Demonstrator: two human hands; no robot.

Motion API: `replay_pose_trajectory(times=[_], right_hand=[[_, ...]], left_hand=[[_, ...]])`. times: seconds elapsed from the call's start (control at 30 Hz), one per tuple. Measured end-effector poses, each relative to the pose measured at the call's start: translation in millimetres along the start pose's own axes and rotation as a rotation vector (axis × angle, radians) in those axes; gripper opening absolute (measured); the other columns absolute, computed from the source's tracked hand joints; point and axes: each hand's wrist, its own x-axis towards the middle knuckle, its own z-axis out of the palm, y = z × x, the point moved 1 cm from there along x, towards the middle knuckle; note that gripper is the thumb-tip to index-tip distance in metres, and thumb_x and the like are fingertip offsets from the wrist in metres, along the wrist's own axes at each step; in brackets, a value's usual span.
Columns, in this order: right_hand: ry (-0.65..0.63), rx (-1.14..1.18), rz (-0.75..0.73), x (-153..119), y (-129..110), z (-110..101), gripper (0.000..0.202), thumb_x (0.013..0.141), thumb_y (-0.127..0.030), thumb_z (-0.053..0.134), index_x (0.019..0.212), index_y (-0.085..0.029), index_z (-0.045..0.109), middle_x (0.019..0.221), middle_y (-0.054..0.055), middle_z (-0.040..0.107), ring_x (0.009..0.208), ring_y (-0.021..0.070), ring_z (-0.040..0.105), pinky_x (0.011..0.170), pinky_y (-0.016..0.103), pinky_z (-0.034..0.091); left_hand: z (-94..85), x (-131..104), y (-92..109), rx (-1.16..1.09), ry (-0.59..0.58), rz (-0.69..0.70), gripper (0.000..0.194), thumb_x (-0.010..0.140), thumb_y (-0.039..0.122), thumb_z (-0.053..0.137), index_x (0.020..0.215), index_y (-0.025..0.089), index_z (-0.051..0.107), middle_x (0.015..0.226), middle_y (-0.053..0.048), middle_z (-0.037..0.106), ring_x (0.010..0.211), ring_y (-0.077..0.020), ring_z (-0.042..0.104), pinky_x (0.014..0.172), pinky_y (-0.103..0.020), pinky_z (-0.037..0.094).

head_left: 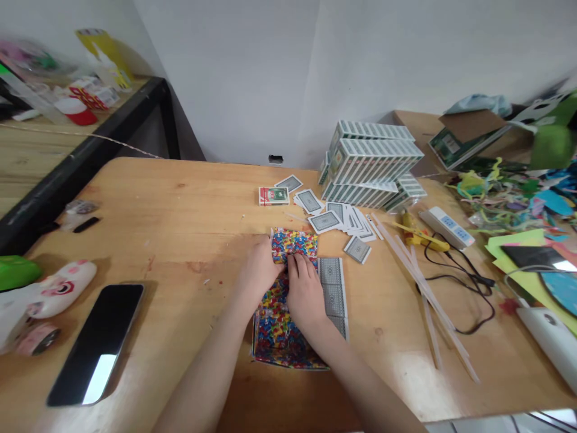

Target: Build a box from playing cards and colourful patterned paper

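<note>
Multicolored box lining (276, 322) braced by L hand (260, 264), pressed w/ R hand (307, 291), prob. for flatness; fingertips partly hidden, grips unclear.

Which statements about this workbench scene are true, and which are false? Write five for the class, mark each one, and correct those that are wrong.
1. The left hand and the right hand are both at the patterned box. True.
2. The black phone lies to the right of the patterned box. False: the black phone lies to its left.
3. The small red-and-green card pack lies nearer the wall than the patterned box. True.
4. The yellow tool is held in the right hand. False: the yellow tool lies on the table, beside the white power strip.
5. The striped stack of boxes stands near the wall. True.
</note>
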Motion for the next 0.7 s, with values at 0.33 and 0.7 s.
replay_pose_trajectory(times=[0.33, 0.7], right_hand=[[0.018, 0.033, 0.025, -1.8, 1.3, 2.6, 0.049, 0.081, -0.006, 0.036, 0.129, -0.006, 0.046, 0.128, 0.017, 0.049, 0.122, 0.0264, 0.038, 0.102, 0.041, 0.034], [-0.004, 0.07, 0.067, -0.9, 1.5, 3.7, 0.049, 0.082, -0.008, 0.037, 0.131, -0.009, 0.044, 0.131, 0.015, 0.047, 0.125, 0.0267, 0.035, 0.102, 0.041, 0.032]], left_hand=[[-0.3, -0.2, 0.7, -0.017, -0.011, -0.005, 0.041, 0.066, 0.025, 0.07, 0.099, 0.017, 0.047, 0.093, -0.011, 0.066, 0.087, -0.0257, 0.064, 0.063, -0.028, 0.044], [0.3, 0.5, 0.5, -0.019, -0.007, 0.002, 0.041, 0.065, 0.023, 0.07, 0.098, 0.017, 0.047, 0.092, -0.011, 0.066, 0.086, -0.0257, 0.064, 0.062, -0.028, 0.044]])
